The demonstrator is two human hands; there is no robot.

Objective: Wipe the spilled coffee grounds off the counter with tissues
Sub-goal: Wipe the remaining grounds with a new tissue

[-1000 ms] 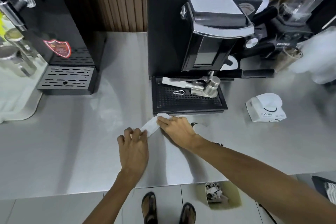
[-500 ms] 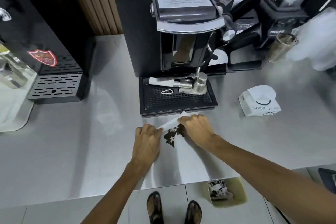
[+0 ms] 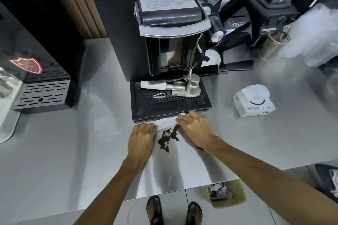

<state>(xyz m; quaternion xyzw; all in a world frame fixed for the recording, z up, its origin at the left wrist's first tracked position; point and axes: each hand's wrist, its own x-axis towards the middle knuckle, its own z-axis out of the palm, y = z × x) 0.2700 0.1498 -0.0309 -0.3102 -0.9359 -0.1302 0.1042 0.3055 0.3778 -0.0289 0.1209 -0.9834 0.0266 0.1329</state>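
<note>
Both hands are on the tissue [image 3: 165, 122]: left hand [image 3: 141, 139] has its fingers curled and nipping the left end, right hand [image 3: 195, 129] has bent fingers clamped over the right end, and the white sheet is stretched between them. It lies flat on the steel counter [image 3: 73, 151], right up against the front lip of the black drip tray [image 3: 170, 103]. Just on the near side of the tissue, between the two wrists, sits a dark patch of coffee grounds [image 3: 167, 138], with a smaller smear showing by the right wrist. All this is about midway along the counter, a little back from its front edge. Behind the tray stands the espresso machine [image 3: 164, 23]. Over towards the right edge, well apart, a white tissue pack [image 3: 254, 101]. Towards the left edge, a black dispenser with a slotted grille [image 3: 43, 93]. Down on the floor, below the front edge, a bin [image 3: 237, 195] holding soiled tissues.
</note>
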